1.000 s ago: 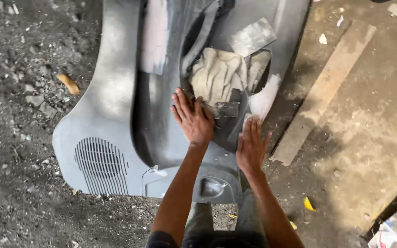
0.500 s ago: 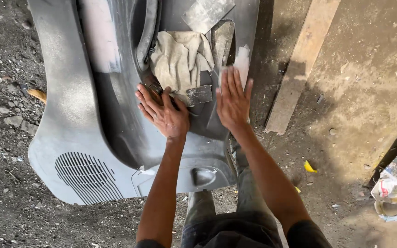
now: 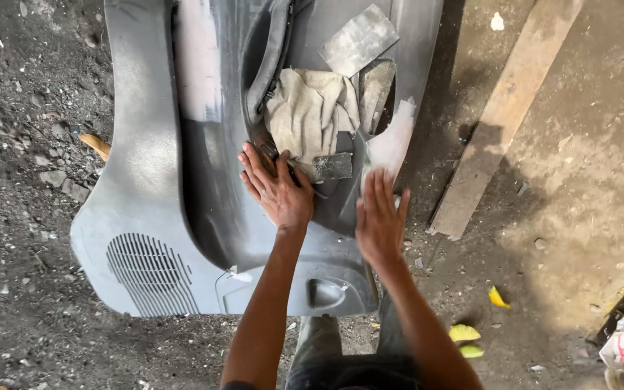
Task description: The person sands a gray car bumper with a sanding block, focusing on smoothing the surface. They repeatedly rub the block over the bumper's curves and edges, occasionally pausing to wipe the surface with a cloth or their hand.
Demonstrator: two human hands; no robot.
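Compared with half a second back, the right hand [image 3: 379, 217] has slid lower and further toward the near right edge of the grey door panel [image 3: 146, 180], off the spot beside the cloth where it lay flat before. The left hand [image 3: 277, 189] has barely shifted; it stays pressed on the panel just below the cloth.

The left hand is open, fingers spread and flat on the grey surface, fingertips touching or almost touching the dark strip at the lower edge of the beige cloth [image 3: 308, 119]. It grips nothing. The right hand is open too, fingers straight and close together, palm down on the panel's right side, its fingertips at the pale, sanded patch [image 3: 391, 141]. It also holds nothing.

The door panel lies flat on the dirt ground [image 3: 16, 108], speaker grille [image 3: 149, 271] at the near left corner. The crumpled cloth sits in the panel's recessed pocket, beside the curved armrest handle [image 3: 265, 58]. A grey sheet of sandpaper [image 3: 359, 40] lies above the cloth, a second worn piece [image 3: 375, 83] leans to its right, and a small dark piece [image 3: 334, 166] rests at the cloth's lower edge, between the two hands.

A wooden plank [image 3: 507, 108] lies on the ground right of the panel, apart from it. A few yellow leaves [image 3: 464, 334] lie near the person's legs.
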